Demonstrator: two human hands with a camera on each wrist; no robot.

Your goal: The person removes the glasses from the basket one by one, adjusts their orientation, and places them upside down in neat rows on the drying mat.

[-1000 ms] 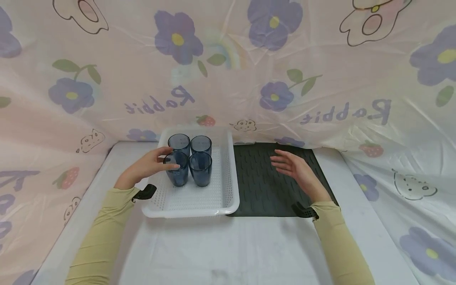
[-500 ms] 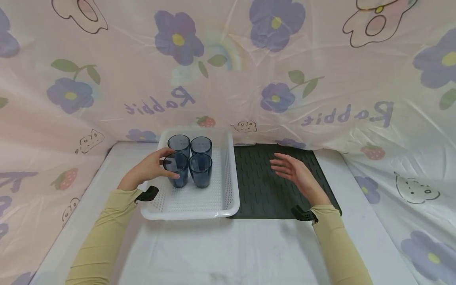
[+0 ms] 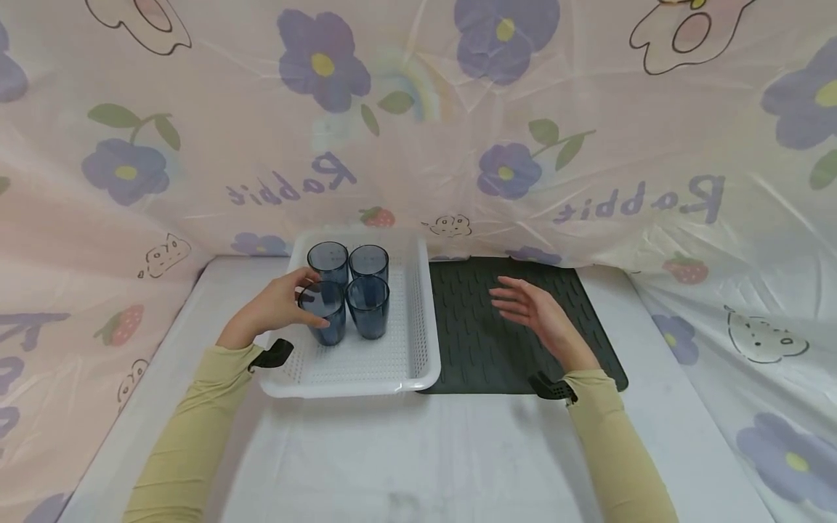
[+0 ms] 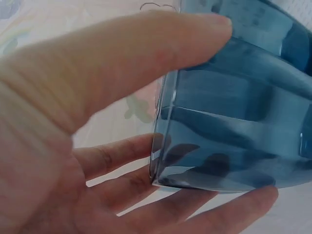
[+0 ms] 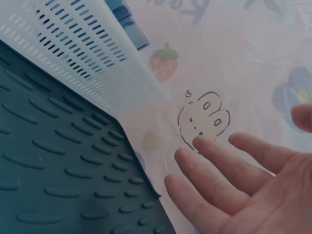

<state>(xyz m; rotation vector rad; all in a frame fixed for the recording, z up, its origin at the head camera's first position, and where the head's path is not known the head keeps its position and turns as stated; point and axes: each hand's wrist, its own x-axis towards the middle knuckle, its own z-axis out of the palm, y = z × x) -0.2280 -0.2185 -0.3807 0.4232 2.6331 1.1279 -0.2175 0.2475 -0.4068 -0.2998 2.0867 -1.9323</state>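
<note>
In the head view, several blue-tinted drinking glasses stand upright in a white perforated basket (image 3: 349, 381). My left hand (image 3: 271, 305) grips the front-left glass (image 3: 330, 319) between thumb and fingers. The left wrist view shows the thumb on one side of this glass (image 4: 234, 117) and fingertips on the other. Beside it stands the front-right glass (image 3: 369, 312); behind are the back-left glass (image 3: 328, 260) and the back-right glass (image 3: 369, 263). My right hand (image 3: 539, 312) is held over a dark ridged mat (image 3: 464, 349), fingers extended, holding nothing.
The basket stands on the white table (image 3: 405, 457), with the mat along its right side. A patterned plastic sheet (image 3: 418, 167) hangs behind the table and at both sides. Each wrist wears a black band.
My left thumb has slid lower along the front-left glass, and the hand has moved in around it. That glass has shifted slightly toward me. The right hand stays nearly still.
</note>
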